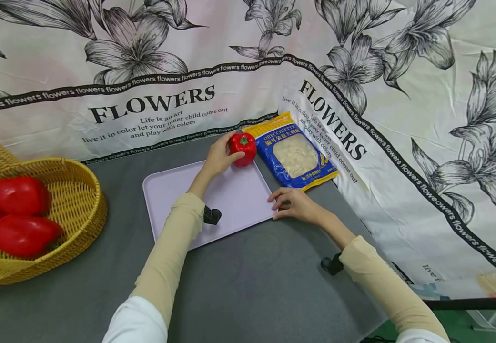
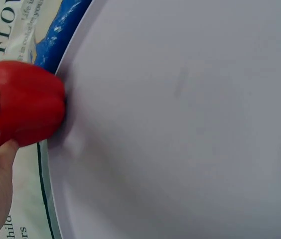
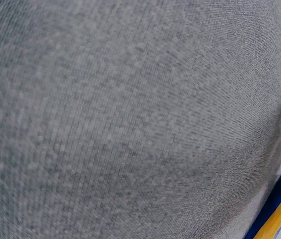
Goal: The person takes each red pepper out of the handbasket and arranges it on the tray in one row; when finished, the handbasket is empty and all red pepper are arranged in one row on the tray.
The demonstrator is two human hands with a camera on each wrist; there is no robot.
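My left hand (image 1: pixel 221 156) grips a red bell pepper (image 1: pixel 243 148) at the far right corner of a pale lilac tray (image 1: pixel 230 202). In the left wrist view the thumb and fingers lie around the side of the pepper (image 2: pixel 28 102), which overlaps the tray's rim. My right hand (image 1: pixel 295 205) is at the tray's near right corner, its fingertips right at the rim and its fingers loosely bent. The right wrist view shows mostly grey tablecloth (image 3: pixel 130 119), with only a sliver of the hand at the right edge.
A blue and yellow bag of orecchiette (image 1: pixel 297 152) lies right of the tray, against the flower-printed cloth (image 1: pixel 248 85) behind the table. At left stands a yellow wicker basket (image 1: pixel 80 209) holding several red peppers (image 1: pixel 25 236). The grey table (image 1: pixel 248 281) extends in front of the tray.
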